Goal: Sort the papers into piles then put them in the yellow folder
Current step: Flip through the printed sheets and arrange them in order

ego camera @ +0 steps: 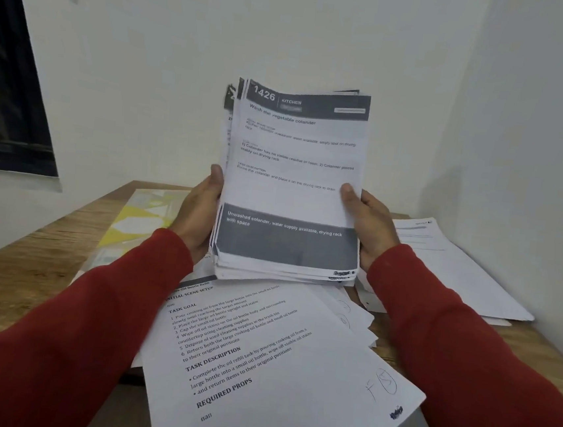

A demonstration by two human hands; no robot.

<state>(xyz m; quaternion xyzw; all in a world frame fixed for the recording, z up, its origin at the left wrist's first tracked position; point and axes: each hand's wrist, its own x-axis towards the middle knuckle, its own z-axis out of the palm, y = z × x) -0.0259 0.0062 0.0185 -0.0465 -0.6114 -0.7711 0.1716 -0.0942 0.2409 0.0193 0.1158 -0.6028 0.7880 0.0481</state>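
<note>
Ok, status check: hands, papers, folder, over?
Both hands, left hand and right hand, grip the paper stack, upright over the table. Yellow folder lies flat at left. Loose sheets fanned underneath.

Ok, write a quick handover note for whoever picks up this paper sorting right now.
Left hand and right hand: both grip the stack, held upright over the table.
Front pile: fanned loosely, overhanging the near edge.
Right pile: by the wall.
Yellow folder: flat at left, behind the left arm.
Done: sorting seems under way.
Left: set down the stack, square the piles, put all in the folder.
</note>
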